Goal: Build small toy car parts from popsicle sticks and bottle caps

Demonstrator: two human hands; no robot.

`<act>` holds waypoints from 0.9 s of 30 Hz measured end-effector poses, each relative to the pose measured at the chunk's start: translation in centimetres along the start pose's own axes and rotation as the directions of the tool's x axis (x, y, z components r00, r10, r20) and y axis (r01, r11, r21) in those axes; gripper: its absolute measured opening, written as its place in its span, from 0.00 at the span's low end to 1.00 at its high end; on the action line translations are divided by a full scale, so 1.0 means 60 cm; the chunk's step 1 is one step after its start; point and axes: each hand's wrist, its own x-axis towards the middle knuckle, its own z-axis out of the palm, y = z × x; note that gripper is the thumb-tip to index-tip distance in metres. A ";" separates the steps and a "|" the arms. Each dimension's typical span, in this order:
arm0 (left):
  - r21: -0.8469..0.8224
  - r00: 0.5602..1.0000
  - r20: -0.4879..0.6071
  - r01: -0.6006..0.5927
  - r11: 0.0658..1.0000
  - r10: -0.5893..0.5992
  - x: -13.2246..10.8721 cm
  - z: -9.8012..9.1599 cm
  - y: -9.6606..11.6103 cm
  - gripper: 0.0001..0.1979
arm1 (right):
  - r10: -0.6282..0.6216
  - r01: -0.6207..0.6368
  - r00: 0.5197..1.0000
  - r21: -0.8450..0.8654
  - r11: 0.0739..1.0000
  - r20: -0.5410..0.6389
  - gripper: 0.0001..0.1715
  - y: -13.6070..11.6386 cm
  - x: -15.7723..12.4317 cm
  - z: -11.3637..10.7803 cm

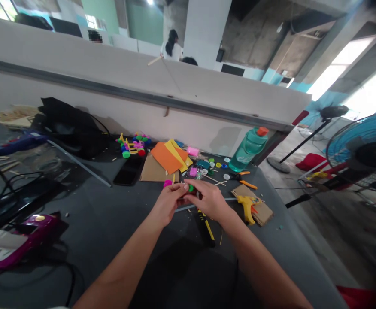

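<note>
My left hand (166, 201) and my right hand (212, 198) meet above the middle of the table, fingers closed together. Between their fingertips shows a small green cap (191, 188); the rest of what they grip is hidden by the fingers. A pink cap (168, 183) and a yellow stick (174, 178) appear just behind my left hand; whether they join the green cap I cannot tell. Below my right hand lies a black and yellow utility knife (206, 227). To its right, a yellow glue gun (248, 208) rests on a piece of cardboard (265, 213).
Behind my hands lie orange sheets (167, 158), a phone (129, 171), loose caps (218, 165) and a small colourful wheeled model (131, 146). A green bottle (247, 148) stands near orange-handled pliers (247, 180). At left are a blue glue gun (22, 141) and a purple device (23, 240).
</note>
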 end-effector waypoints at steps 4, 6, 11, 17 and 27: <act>0.044 0.998 0.025 0.049 0.998 -0.050 -0.005 -0.013 -0.021 0.13 | 0.064 -0.064 0.998 0.053 0.996 0.008 0.16 0.007 -0.026 0.013; 0.015 0.998 0.035 0.059 0.998 -0.059 -0.006 -0.018 -0.030 0.13 | 0.080 -0.078 0.997 0.063 0.995 -0.024 0.14 0.012 -0.036 0.021; -0.044 0.995 0.021 0.102 0.994 -0.101 -0.002 -0.027 -0.044 0.11 | 0.093 -0.089 0.996 0.137 0.987 -0.020 0.18 0.025 -0.048 0.036; -0.129 0.989 -0.005 0.146 0.981 -0.148 0.004 -0.030 -0.055 0.12 | 0.170 -0.163 0.985 0.180 0.970 -0.024 0.14 0.036 -0.050 0.043; -0.174 0.988 -0.033 0.145 0.974 -0.153 0.012 -0.035 -0.069 0.10 | 0.184 -0.176 0.982 0.136 0.975 -0.051 0.15 0.044 -0.052 0.057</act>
